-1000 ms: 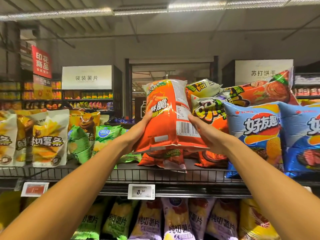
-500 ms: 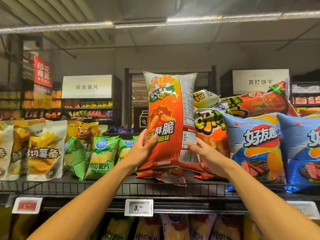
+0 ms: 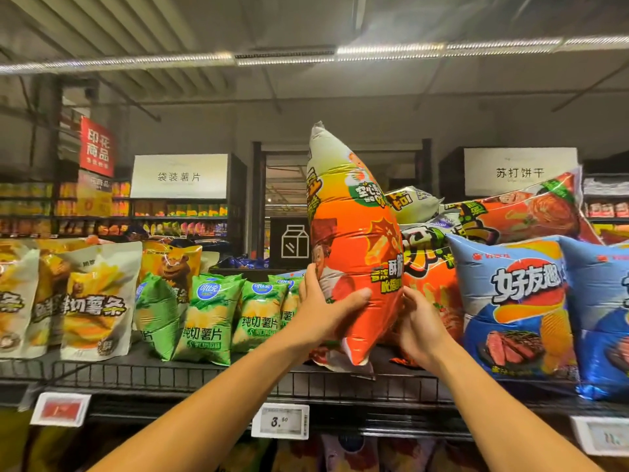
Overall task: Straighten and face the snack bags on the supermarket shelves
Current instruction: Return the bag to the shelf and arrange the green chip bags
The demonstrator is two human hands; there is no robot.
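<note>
Both my hands (image 3: 326,311) (image 3: 420,321) clasp orange bag (image 3: 354,240) upright, edge-on; pile (image 3: 490,212) behind unfaced, green bags (image 3: 207,301) tidy

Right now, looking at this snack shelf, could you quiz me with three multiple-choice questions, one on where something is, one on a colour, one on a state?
1. Where are the green potato chip bags?
A. On the person's left of the held bag
B. On the shelf below
C. Behind the blue bags

2. What is the main colour of the big bags just right of the hands?
A. Purple
B. Blue
C. Black

3. How is the orange snack bag held?
A. Lying flat on the wire shelf
B. Hanging from a hook
C. Upright, between both hands

Answers: 1 A, they stand left of the left hand. 2 B, light blue fronts. 3 C, the right hand and the left grip its lower sides.
</note>
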